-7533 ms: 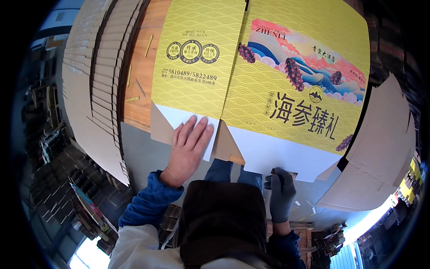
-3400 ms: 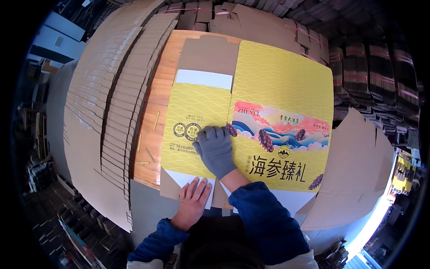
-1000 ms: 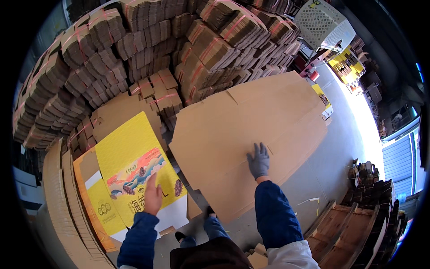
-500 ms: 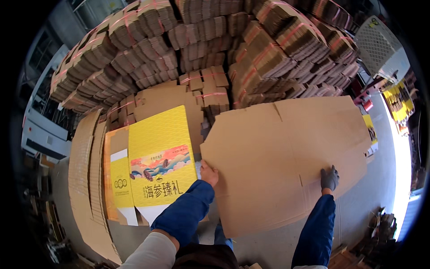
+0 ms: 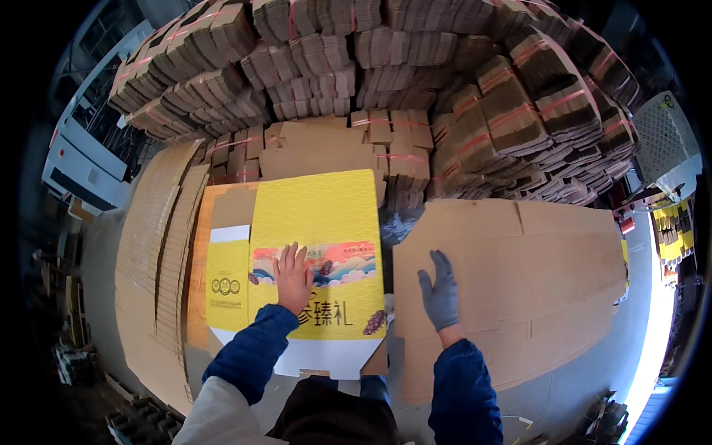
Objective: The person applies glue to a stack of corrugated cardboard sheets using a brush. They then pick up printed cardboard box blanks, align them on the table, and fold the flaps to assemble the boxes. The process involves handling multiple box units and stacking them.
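Since half a second ago, left hand point(image 5: 294, 278) has moved from the seam between the sheets onto the yellow printed sheet point(image 5: 315, 259), and right hand point(image 5: 440, 297) has come off the far right edge to the left part of the plain brown cardboard sheet point(image 5: 519, 282). At 9 o'clock: fanned stack of flat brown blanks point(image 5: 159, 252). Yellow printed sheet lies flat at centre-left, left hand pressing on it, fingers open and spread, nothing gripped. Right hand, grey-gloved, lies flat on the plain brown cardboard sheet at 3 o'clock, fingers open, gripping nothing. Both sheets just beside each other. At 12 o'clock: strapped cardboard bundles point(image 5: 415, 67). At 2 o'clock: white crate point(image 5: 664, 141).
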